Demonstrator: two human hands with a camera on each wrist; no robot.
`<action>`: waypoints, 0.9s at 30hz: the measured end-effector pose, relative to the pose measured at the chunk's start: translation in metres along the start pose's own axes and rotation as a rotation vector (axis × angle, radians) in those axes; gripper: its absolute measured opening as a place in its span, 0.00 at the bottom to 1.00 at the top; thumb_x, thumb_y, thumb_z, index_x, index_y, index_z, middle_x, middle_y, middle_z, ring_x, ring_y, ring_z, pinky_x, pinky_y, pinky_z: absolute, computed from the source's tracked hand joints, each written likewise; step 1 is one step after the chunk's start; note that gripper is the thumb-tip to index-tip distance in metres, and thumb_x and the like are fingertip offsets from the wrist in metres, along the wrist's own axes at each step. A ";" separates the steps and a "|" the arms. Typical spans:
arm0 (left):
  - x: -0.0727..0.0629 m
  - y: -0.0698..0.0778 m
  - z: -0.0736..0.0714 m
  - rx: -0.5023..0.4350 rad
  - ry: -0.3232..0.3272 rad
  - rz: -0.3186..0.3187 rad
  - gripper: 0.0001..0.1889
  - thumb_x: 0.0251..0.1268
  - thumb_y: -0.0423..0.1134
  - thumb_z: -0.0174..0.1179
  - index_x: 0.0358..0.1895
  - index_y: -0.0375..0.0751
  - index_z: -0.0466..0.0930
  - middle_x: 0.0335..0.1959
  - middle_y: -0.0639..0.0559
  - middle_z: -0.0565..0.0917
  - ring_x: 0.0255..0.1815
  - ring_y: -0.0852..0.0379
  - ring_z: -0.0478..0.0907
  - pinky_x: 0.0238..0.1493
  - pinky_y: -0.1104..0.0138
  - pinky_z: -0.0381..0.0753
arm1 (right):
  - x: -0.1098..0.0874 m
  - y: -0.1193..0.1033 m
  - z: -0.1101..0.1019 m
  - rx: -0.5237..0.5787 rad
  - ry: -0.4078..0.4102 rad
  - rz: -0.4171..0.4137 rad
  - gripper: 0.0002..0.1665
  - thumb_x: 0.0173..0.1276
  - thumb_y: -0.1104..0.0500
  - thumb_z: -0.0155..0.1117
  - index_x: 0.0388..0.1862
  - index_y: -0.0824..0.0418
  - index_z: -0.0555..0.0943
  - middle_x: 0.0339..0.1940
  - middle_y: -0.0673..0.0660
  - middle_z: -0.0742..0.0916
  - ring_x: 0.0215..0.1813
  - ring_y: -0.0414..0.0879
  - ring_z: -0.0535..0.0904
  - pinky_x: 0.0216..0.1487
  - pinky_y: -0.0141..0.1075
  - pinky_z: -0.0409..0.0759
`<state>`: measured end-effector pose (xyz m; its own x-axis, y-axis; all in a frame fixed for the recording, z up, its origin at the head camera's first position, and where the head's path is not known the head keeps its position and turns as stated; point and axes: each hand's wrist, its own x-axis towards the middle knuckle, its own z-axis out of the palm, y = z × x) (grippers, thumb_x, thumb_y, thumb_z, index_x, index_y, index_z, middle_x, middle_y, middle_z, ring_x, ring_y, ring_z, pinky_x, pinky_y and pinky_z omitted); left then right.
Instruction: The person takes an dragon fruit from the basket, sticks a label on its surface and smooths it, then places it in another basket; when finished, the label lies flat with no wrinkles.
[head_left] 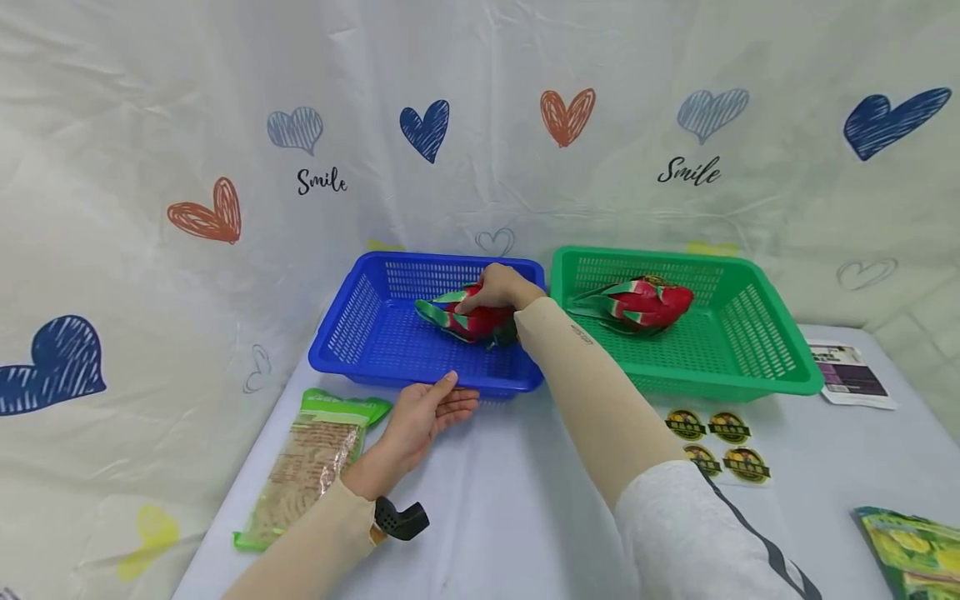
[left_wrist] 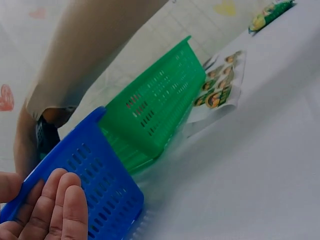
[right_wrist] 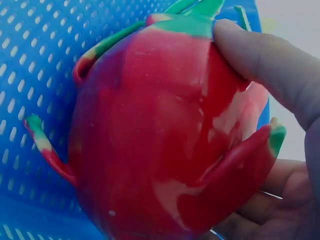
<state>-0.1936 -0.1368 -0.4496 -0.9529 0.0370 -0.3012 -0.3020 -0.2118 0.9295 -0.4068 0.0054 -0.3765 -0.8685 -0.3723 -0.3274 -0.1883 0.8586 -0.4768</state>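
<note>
In the head view, a red dragon fruit (head_left: 477, 322) with green-tipped scales is in the blue basket (head_left: 352, 342). My right hand (head_left: 498, 288) grips it from above. The right wrist view shows the thumb (right_wrist: 265, 60) against the top of the dragon fruit (right_wrist: 150, 115) and fingers curled behind its far side. At the front rim of the blue basket is my left hand (head_left: 423, 417), thumb raised and fingers loosely extended along the outer wall. Those fingers (left_wrist: 75, 215) overlap the basket's slotted side in the left wrist view.
A green basket (head_left: 780, 333) holding another dragon fruit (head_left: 645, 304) stands to the right. A bag of brown dry food (head_left: 307, 467) lies at left. Round stickers (head_left: 729, 427), a white-and-purple packet (head_left: 855, 375) and a green-yellow packet (head_left: 915, 550) lie on the right side.
</note>
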 end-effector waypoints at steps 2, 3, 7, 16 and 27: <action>-0.001 0.000 0.001 -0.001 -0.006 -0.002 0.25 0.82 0.48 0.54 0.55 0.23 0.83 0.49 0.38 0.91 0.41 0.59 0.90 0.47 0.67 0.90 | -0.004 0.001 -0.001 -0.001 0.025 0.001 0.40 0.57 0.34 0.78 0.56 0.63 0.82 0.52 0.59 0.87 0.49 0.50 0.82 0.51 0.41 0.86; -0.001 -0.001 0.002 -0.004 -0.010 -0.005 0.25 0.82 0.48 0.54 0.56 0.23 0.83 0.50 0.38 0.91 0.41 0.59 0.90 0.47 0.67 0.90 | -0.006 0.001 -0.001 -0.003 0.037 0.001 0.40 0.57 0.35 0.79 0.55 0.62 0.82 0.51 0.58 0.87 0.49 0.49 0.81 0.51 0.40 0.86; -0.002 -0.001 0.003 -0.034 -0.020 -0.005 0.26 0.83 0.48 0.53 0.57 0.23 0.82 0.50 0.38 0.91 0.43 0.58 0.91 0.49 0.66 0.90 | -0.014 0.001 -0.001 -0.006 0.070 -0.013 0.41 0.55 0.36 0.81 0.57 0.63 0.83 0.51 0.58 0.87 0.49 0.49 0.81 0.53 0.41 0.85; -0.003 0.001 0.008 -0.217 -0.015 -0.042 0.21 0.82 0.41 0.54 0.60 0.23 0.79 0.43 0.42 0.92 0.43 0.56 0.91 0.49 0.66 0.90 | -0.035 -0.003 -0.010 0.015 0.142 -0.091 0.50 0.56 0.36 0.80 0.70 0.63 0.78 0.65 0.60 0.85 0.63 0.54 0.82 0.64 0.46 0.84; -0.003 0.003 0.026 -0.433 0.038 -0.057 0.07 0.79 0.33 0.57 0.41 0.36 0.83 0.32 0.51 0.91 0.37 0.60 0.90 0.47 0.73 0.89 | -0.081 -0.004 -0.026 0.071 0.219 -0.162 0.50 0.53 0.35 0.82 0.68 0.62 0.80 0.59 0.57 0.88 0.56 0.50 0.84 0.56 0.44 0.87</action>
<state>-0.1928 -0.1120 -0.4405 -0.9310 0.0265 -0.3641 -0.3060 -0.6006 0.7387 -0.3479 0.0414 -0.3274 -0.9095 -0.4112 -0.0615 -0.3071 0.7640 -0.5674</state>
